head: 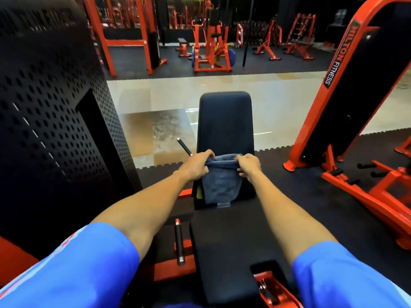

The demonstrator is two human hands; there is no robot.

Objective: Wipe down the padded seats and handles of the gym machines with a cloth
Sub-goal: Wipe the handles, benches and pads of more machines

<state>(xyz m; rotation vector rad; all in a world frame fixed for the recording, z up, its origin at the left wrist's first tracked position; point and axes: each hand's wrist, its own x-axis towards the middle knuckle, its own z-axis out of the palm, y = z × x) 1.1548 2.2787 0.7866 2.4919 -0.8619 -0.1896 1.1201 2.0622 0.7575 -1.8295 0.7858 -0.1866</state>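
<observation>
Your left hand (195,164) and right hand (249,165) sit side by side at the centre of the frame, each with fingers curled round a top corner of the cloth (220,185), so both are gripping it. The blue-grey cloth's gathered upper edge runs left to right between your two fists. The rest of it hangs from there toward the bottom of the frame, its long axis roughly up and down in the picture, with a small tag at its lower edge. The cloth lies below and between your hands, draped over the lower end of the dark back pad (225,121), which stretches away toward the upper centre.

Both your forearms reach forward from the lower corners of the frame and converge on the cloth, knuckles up, blue sleeves (89,263) at the upper arms. The black seat pad (222,252) lies between your arms at lower centre. A black handle (179,241) stands just left of the seat, and a second handle (184,146) angles up just beside your left hand.
</observation>
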